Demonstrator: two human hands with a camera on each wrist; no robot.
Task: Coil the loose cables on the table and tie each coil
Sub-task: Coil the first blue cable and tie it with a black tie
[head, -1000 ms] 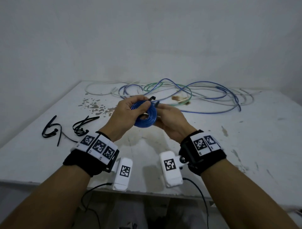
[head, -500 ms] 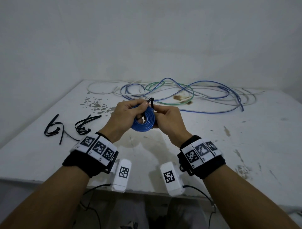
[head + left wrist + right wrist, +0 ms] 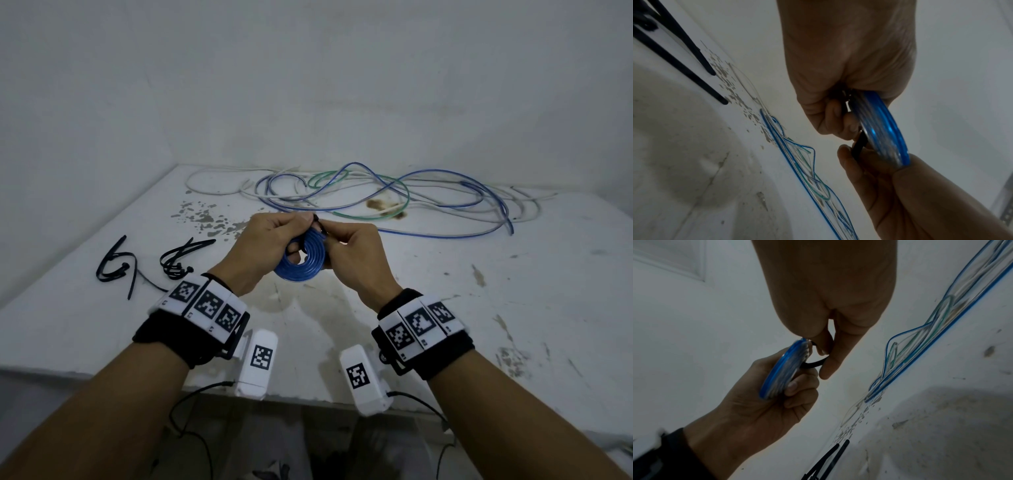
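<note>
A flat blue cable coil (image 3: 305,260) is held upright above the table between both hands. My left hand (image 3: 270,240) grips its left side, fingers curled round the coil (image 3: 777,371). My right hand (image 3: 349,246) pinches a black zip tie (image 3: 320,226) that loops through the coil (image 3: 885,126). The tie (image 3: 858,145) runs past the coil's inner edge, and in the right wrist view the tie (image 3: 813,364) curves from the coil to my fingers. Loose blue, green and white cables (image 3: 394,198) lie tangled at the table's far side.
Several black zip ties (image 3: 144,265) lie on the table's left part. The white table (image 3: 513,291) is stained and chipped, with a wall close behind. Its front edge runs just under my wrists.
Both hands have drawn slightly closer together at the coil's top. The tie's upright end, visible above the coil earlier, is now tucked between the fingertips.
</note>
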